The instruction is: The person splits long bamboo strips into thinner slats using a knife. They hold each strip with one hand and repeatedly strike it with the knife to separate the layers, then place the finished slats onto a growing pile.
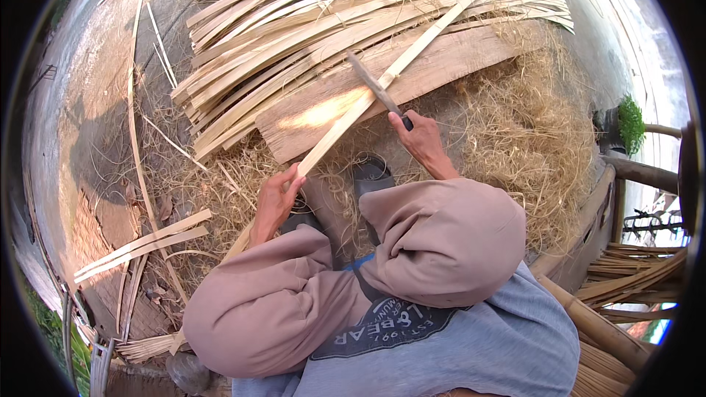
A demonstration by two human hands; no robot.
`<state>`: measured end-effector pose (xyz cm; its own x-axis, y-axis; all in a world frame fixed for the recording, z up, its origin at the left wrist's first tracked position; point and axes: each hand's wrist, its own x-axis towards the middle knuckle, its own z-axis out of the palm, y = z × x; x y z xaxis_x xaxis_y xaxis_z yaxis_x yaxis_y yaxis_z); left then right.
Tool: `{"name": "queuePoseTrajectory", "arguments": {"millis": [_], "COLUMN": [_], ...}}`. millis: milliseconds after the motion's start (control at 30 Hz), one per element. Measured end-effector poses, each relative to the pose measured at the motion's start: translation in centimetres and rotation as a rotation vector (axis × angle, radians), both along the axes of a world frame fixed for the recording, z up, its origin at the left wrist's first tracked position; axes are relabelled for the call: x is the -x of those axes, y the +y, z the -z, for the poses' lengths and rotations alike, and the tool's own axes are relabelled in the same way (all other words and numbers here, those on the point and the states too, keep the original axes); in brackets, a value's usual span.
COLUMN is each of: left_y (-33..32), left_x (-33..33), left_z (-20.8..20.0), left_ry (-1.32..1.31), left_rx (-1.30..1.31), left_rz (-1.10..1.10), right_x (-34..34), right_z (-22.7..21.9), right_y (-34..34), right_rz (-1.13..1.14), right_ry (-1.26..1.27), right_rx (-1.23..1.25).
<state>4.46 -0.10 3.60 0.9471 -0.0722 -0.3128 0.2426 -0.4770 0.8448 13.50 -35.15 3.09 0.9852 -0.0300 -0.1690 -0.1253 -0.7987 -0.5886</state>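
My left hand point(276, 200) is closed around the lower part of a long pale bamboo strip point(340, 129), which slants up and to the right from beside my left knee. In my right hand point(421, 138) is the dark handle of a knife point(373, 82). Its long grey-brown blade crosses over the strip and seems to rest on it. Below the strip lies a flat wooden board point(448, 66). The far end of the strip reaches over a broad pile of split bamboo strips point(294, 51).
Curly bamboo shavings point(533, 132) heap up at the right and spread around my sandals point(371, 175). Two short strips point(143, 246) lie at the left, near a long thin strip point(132, 103). Bamboo poles point(596, 323) and bundled strips point(632, 276) stand at the lower right, a green plant point(630, 125) beyond.
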Motion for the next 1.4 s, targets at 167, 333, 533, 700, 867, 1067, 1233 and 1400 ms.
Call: {"name": "queuePoseTrajectory", "arguments": {"millis": [167, 333, 533, 700, 867, 1067, 1233, 1400], "left_y": [5.1, 13.8, 20.1, 29.3, 38.6, 20.0, 3.1, 5.9], "left_x": [4.4, 9.6, 10.9, 13.5, 18.9, 14.4, 10.5, 11.1], "left_z": [-1.4, -3.5, -11.5, -18.9, -20.1, -7.7, 1.6, 4.1], "left_ry": [0.101, 0.222, 0.201, -0.164, -0.386, -0.001, 0.098, 0.017], "left_rx": [-0.003, 0.139, -0.252, -0.759, -1.561, 0.39, 1.326, 1.198], "left_rz": [-0.056, -0.294, -0.221, -0.276, -0.785, -1.145, -1.11, -1.312], "right_x": [-1.8, -8.0, -12.2, -13.3, -14.0, -0.9, 2.8, 0.9], "right_z": [1.3, 0.5, -3.1, -4.0, -0.8, -6.5, -5.2, -5.4], "right_y": [-5.3, -21.7, -16.0, -4.9, 4.1, 21.6, 23.3, 19.8], "right_rz": [0.15, 0.414, 0.171, -0.523, -0.795, -1.038, -1.289, -1.19], "right_ry": [0.103, 0.009, -0.374, -0.613, -0.625, -0.301, 0.241, 0.396], "right_rx": [0.046, 0.387, 0.532, 0.492, 0.266, -0.041, -0.01, -0.056]}}
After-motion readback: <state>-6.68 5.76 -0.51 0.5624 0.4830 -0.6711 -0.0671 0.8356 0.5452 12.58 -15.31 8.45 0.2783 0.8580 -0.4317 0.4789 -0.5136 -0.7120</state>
